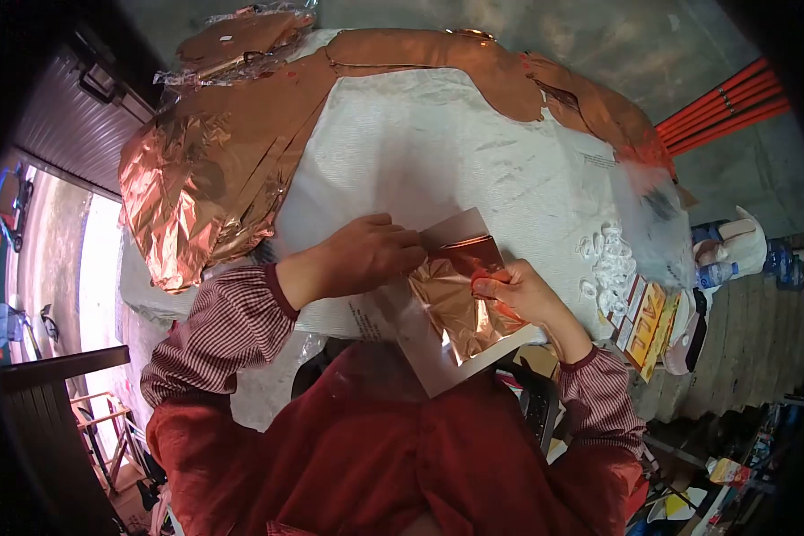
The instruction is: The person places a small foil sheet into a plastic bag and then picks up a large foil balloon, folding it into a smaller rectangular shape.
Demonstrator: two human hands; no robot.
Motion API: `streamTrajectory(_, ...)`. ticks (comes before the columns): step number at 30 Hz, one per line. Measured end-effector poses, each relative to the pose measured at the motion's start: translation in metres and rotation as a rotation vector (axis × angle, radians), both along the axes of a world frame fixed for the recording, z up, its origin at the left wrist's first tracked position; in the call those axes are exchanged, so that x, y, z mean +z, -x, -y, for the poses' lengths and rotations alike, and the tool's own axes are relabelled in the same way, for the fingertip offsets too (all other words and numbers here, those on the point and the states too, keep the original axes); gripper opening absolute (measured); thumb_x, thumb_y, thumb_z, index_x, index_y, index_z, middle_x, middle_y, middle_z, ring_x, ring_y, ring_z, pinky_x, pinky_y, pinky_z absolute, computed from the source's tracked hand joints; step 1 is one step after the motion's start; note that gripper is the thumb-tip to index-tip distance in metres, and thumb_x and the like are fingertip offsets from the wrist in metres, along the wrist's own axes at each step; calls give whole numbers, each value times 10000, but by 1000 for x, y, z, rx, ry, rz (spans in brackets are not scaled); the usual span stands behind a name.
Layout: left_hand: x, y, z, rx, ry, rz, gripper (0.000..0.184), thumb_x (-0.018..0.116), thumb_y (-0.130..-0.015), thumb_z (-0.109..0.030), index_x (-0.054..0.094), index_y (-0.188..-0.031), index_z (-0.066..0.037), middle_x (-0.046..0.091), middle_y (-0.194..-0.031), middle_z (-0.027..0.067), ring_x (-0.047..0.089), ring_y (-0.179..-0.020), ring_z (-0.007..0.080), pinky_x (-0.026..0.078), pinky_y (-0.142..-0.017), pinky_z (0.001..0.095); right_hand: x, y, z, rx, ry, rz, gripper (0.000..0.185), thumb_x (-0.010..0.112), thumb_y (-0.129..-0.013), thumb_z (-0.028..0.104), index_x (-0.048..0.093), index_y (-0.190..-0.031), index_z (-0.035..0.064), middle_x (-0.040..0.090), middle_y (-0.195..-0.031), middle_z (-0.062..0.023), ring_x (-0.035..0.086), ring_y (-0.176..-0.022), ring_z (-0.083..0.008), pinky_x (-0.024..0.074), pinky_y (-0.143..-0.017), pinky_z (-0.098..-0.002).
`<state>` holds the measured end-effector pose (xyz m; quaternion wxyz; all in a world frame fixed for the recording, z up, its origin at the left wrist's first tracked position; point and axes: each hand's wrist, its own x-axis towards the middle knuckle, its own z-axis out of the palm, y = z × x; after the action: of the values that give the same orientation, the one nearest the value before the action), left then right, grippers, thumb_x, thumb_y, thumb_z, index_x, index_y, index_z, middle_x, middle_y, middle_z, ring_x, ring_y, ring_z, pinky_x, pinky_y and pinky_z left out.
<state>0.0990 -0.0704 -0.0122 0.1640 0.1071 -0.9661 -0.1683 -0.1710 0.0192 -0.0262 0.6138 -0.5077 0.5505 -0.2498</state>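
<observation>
Above my lap a pale, whitish sheet [469,226] is tilted, with a wrinkled piece of copper-coloured foil [451,308] on it. My left hand [371,256] is closed, its fingers pinching the upper left edge of the sheet. My right hand [534,297] is closed at the foil's right side, thumb on top. Under that thumb shows a small red-orange curved thing [484,279]; its kind is unclear, and the fingers hide part of it. Both hands are over the near edge of the white-covered work surface [402,134].
Large copper foil sheets [205,170] lie along the left and far edges. White rings or loops [609,268] are heaped at right, beside a yellow-and-red printed packet [648,326]. Plastic bottles [719,272] lie farther right. Red-orange poles [724,107] stand at the upper right.
</observation>
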Motion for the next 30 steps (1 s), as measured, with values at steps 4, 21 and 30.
streamTrajectory(4,9,4,-16,-2,37,44,101,593,-782,-140,587,-875,-100,553,-849,38,574,-800,198,440,-712,332,2,2,1,51,10,-18,171,651,-902,152,708,-919,-9,654,-768,25,546,-697,-44,454,-624,-214)
streamTrajectory(21,-3,39,-63,-40,-71,51,211,586,-742,-126,600,-951,-98,587,-1024,55,605,-950,227,482,-811,377,9,0,-2,-160,-61,-28,178,657,-897,176,689,-913,2,613,-722,25,513,-644,-25,424,-548,-212)
streamTrajectory(30,28,56,-64,-17,-163,441,374,567,-789,-180,586,-1147,-73,535,-1246,146,551,-1113,292,418,-952,378,28,-9,-9,-254,-117,-81,175,651,-900,173,691,-965,15,643,-775,15,511,-613,-24,396,-511,-189)
